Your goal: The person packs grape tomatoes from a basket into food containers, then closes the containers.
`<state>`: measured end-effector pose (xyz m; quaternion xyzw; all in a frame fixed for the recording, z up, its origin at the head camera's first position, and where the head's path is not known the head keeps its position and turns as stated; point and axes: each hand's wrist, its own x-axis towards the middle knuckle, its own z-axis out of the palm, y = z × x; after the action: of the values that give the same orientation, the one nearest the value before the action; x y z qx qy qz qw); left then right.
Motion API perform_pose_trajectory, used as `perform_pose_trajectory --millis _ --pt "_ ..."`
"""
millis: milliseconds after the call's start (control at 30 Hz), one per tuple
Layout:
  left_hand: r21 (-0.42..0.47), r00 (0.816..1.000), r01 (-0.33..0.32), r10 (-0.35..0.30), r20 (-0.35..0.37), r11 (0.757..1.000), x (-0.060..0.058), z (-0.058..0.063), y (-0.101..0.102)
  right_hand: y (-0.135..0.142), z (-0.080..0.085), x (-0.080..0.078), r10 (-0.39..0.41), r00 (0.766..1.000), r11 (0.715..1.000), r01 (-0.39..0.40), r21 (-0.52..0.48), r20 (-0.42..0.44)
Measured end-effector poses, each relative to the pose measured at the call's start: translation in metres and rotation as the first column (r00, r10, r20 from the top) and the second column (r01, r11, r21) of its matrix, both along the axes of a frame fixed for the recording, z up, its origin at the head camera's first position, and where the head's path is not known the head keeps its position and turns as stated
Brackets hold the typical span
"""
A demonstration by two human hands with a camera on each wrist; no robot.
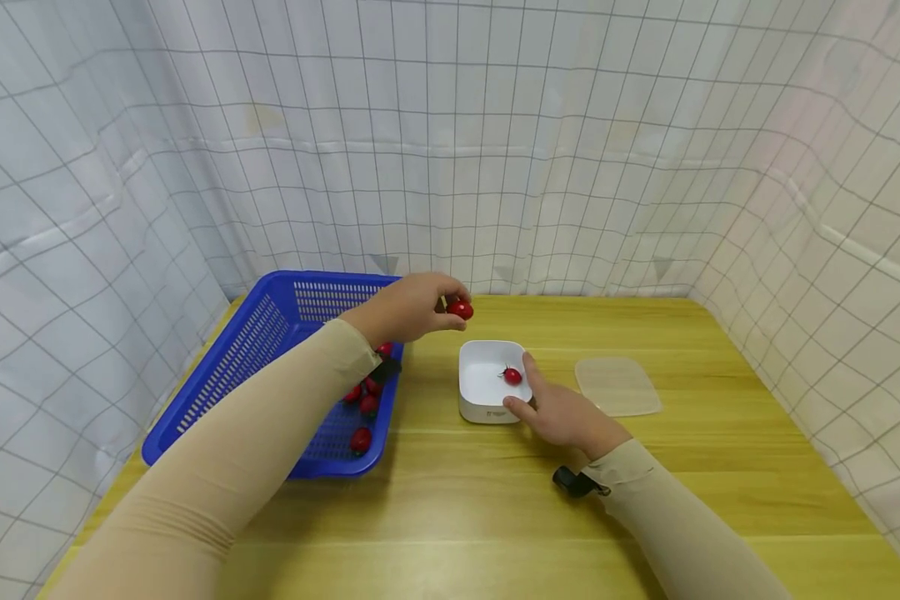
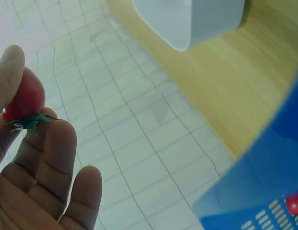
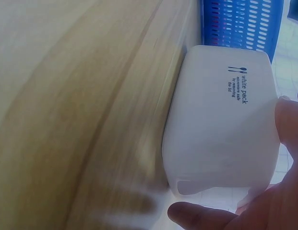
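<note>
My left hand (image 1: 412, 307) pinches a red cherry tomato (image 1: 461, 309) between thumb and fingers, raised over the table between the blue basket and the white box. In the left wrist view the tomato (image 2: 28, 98) shows its green leafy top, while the other fingers stay loosely bent. My right hand (image 1: 566, 414) holds the white square box (image 1: 483, 415) at its right side, thumb at the front rim and fingers along the side. One cherry tomato (image 1: 512, 376) lies inside the box. Dark printing (image 3: 238, 85) marks the box's wall in the right wrist view.
A blue slotted basket (image 1: 221, 367) stands at the left with several cherry tomatoes (image 1: 361, 440), partly hidden by my left arm. A translucent flat lid (image 1: 617, 386) lies right of the box. Gridded white curtains (image 1: 495, 167) enclose the wooden table (image 1: 450, 508) at back and sides.
</note>
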<state>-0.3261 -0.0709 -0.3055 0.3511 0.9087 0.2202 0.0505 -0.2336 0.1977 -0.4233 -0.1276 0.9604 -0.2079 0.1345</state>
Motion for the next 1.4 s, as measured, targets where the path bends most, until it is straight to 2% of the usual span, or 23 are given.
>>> perform_pose_trajectory --millis 467,1067,1400 --pt "-0.078 0.998 0.061 -0.060 0.010 0.995 0.006 -0.004 0.023 0.001 -0.003 -0.004 -0.010 1.000 1.000 0.011 0.009 -0.004" --pt "-0.094 0.995 0.095 -0.097 -0.012 0.991 0.008 -0.005 0.030 0.003 -0.005 -0.003 0.004 1.000 1.000 -0.004 -0.009 -0.009" --pt "-0.095 0.994 0.109 -0.109 0.005 0.990 0.010 -0.005 0.034 0.003 -0.005 -0.003 0.000 1.000 1.000 0.000 -0.004 -0.006"
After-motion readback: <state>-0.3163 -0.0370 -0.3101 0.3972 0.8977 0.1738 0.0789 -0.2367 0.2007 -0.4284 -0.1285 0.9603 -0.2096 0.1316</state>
